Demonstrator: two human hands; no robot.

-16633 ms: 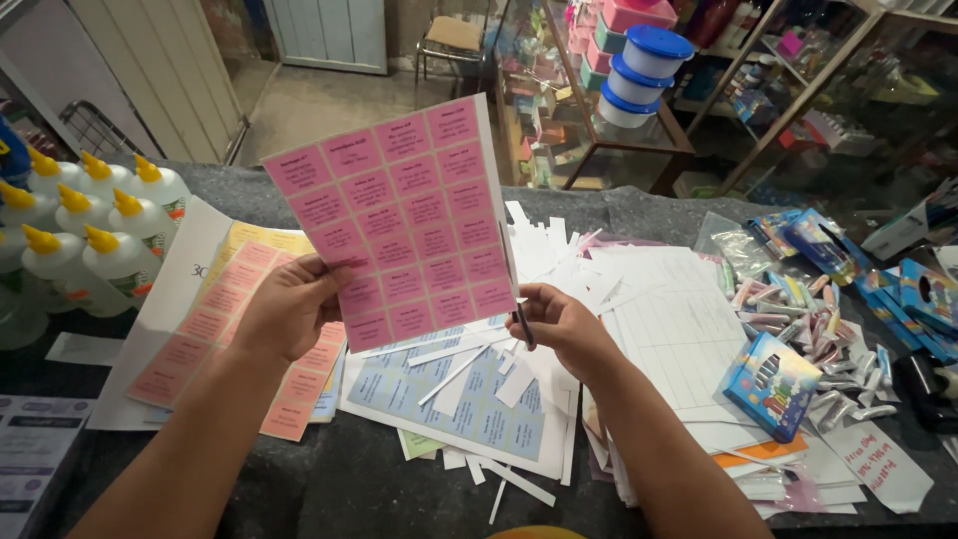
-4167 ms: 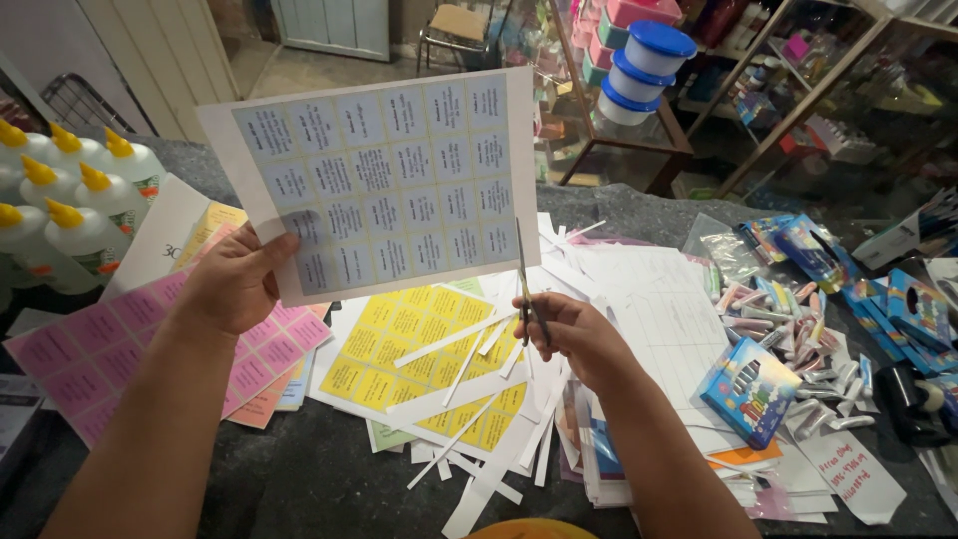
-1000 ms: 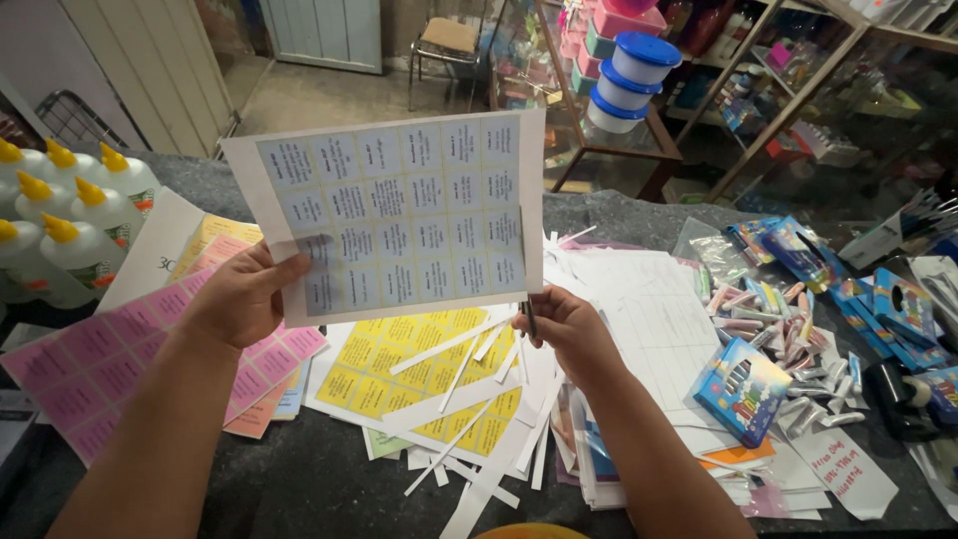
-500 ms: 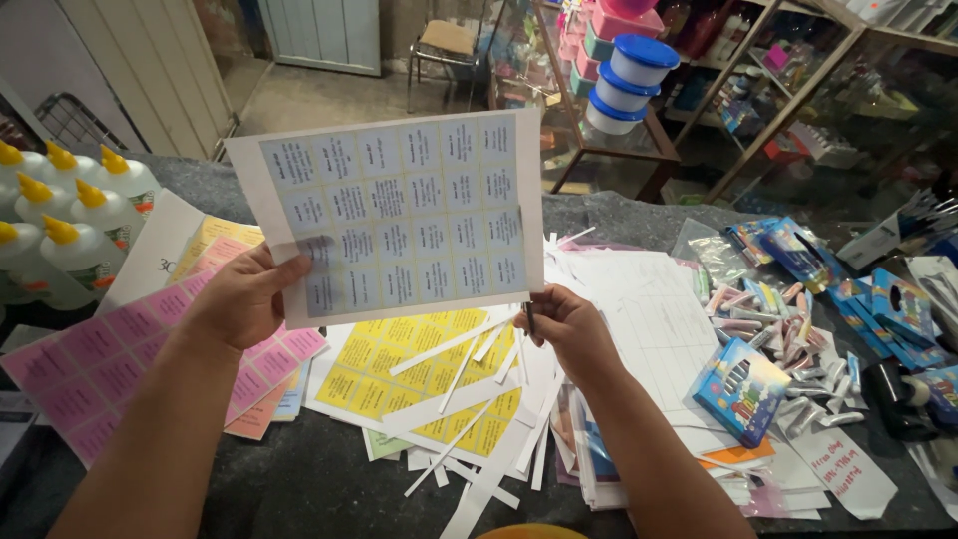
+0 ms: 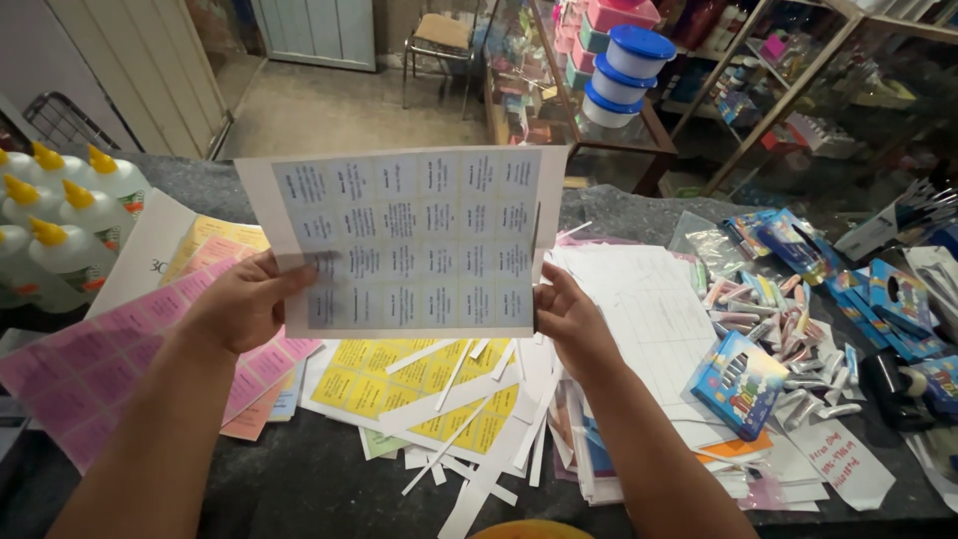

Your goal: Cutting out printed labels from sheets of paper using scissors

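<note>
Head camera looks down on a thin, flat sheet of pale blue printed labels, a rectangle of matte paper with a white margin and a grid of small boxes, held up in the air above the bench between both hands. The left hand has its grip closed on the sheet's lower left edge, thumb lying across the front. The right hand pinches the lower right edge, and a slim dark blade-like tool stands upright along that edge; whether the fingers also hold it is hard to tell. Directly below lies a yellow label sheet strewn with narrow white paper strips. A pink label sheet lies flat to the left, partly under the left forearm. Rounded white plastic glue bottles with yellow conical caps stand at the far left. To the right lie plain white sheets and a small blue cardboard box. The bench surface is dark, speckled stone.
</note>
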